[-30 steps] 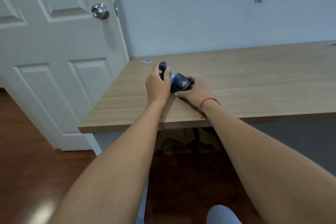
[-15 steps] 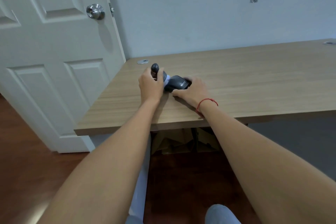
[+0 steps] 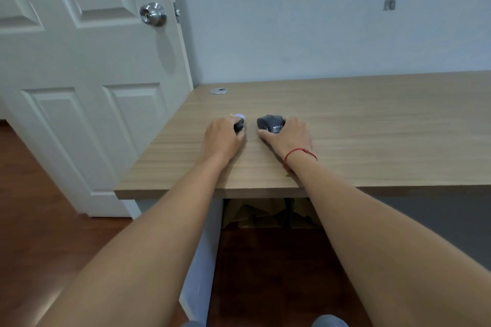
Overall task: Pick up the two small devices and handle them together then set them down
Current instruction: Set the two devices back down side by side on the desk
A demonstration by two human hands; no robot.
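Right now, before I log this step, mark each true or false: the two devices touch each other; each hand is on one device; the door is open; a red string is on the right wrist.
1. The two devices touch. False: the small device and the dark device sit apart on the desk.
2. Each hand is on one. True: left hand, right hand.
3. The door is open. False: shut.
4. A red string circles the right wrist. True.

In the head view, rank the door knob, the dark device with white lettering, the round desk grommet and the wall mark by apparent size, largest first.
1. Dark device, partly covered by the right hand.
2. Door knob, close in size to the device; unsure.
3. Desk grommet.
4. Wall mark.
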